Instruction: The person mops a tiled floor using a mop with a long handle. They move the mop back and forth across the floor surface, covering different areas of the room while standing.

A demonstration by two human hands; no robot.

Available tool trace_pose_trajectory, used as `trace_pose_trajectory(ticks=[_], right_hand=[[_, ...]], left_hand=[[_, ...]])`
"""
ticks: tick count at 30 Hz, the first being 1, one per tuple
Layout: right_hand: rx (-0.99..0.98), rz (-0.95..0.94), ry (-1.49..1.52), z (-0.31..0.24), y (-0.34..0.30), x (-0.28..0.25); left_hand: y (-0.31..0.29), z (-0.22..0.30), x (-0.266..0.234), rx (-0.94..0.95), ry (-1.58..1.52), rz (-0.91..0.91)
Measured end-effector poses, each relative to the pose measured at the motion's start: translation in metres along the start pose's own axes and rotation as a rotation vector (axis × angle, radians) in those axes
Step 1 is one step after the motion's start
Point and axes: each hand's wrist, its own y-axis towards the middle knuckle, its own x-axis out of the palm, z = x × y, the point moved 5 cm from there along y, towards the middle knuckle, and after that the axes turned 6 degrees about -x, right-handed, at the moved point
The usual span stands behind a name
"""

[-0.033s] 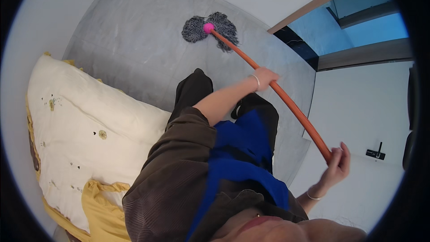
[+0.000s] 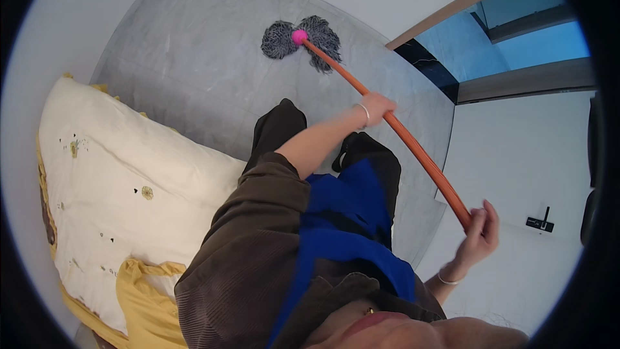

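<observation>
A mop lies at a slant across the view, its grey shaggy head [image 2: 321, 37] spread in two lobes on the floor. A pink round joint [image 2: 299, 37] links the head to the long orange handle [image 2: 420, 155]. My left hand [image 2: 376, 109] is wrapped round the handle about midway, palm side hidden. Up at the handle's top end, my right hand [image 2: 481, 232] grips it with the thumb and some fingers, while other fingers stick up a little. Each wrist wears a thin bracelet.
A bed with cream, yellow-edged bedding [image 2: 174, 168] stands on my left, a yellow cloth [image 2: 145, 291] on it. Grey tiled floor [image 2: 194, 45] runs to the white wall. A wood-framed doorway [image 2: 465, 3] is at far right, near a white door with a black handle [image 2: 540, 222].
Both hands and the handle have shifted slightly to the left. The mop head has slid a tiny bit away from me across the floor.
</observation>
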Motion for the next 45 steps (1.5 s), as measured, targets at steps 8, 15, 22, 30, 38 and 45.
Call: trace_pose_trajectory(ticks=[8,15,22,30,38,45], right_hand=[[-0.45,-0.12,0.158,-0.059,0.034,0.086],[-0.339,-0.155,0.42,-0.05,0.089,0.082],[-0.328,-0.163,0.554,-0.037,0.088,0.086],[-0.425,-0.13,0.616,-0.062,0.037,0.104],[-0.405,-0.576,0.371,-0.048,-0.043,0.124],[-0.64,-0.883,0.283,-0.033,-0.114,0.118]], left_hand=[[0.004,-0.098,-0.069,-0.187,0.094,0.137],[-0.011,-0.08,-0.113,-0.309,0.065,0.297],[-0.075,-0.075,-0.127,-0.303,0.12,0.426],[-0.185,-0.091,-0.144,-0.468,0.23,0.471],[-0.245,-0.112,-0.127,-0.549,0.341,0.265],[-0.28,-0.109,-0.091,-0.591,0.308,0.275]])
